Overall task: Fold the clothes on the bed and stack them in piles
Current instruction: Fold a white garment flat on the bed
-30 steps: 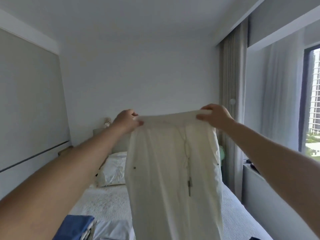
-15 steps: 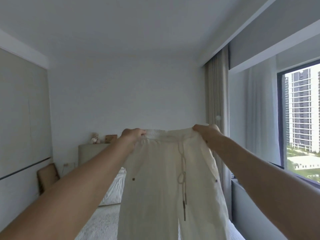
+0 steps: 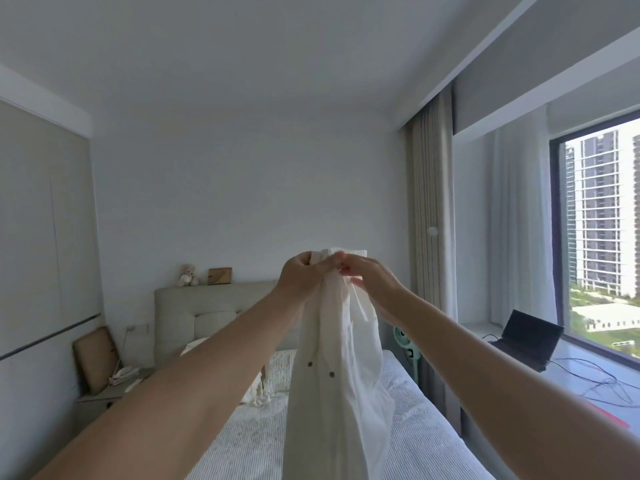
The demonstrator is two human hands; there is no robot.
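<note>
The left hand (image 3: 300,276) and right hand (image 3: 367,279) meet above the bed (image 3: 408,427), both pinching the waistband of the white trousers (image 3: 332,393), probably to fold them lengthwise, leg on leg. The thin, slightly sheer cloth hangs in soft folds, with small dark studs.

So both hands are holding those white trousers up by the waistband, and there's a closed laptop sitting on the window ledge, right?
Not quite: the laptop on the window ledge is open, its dark screen tilted up, as the head view shows. The rest holds: the left hand and right hand hold the white trousers by the waistband.
</note>
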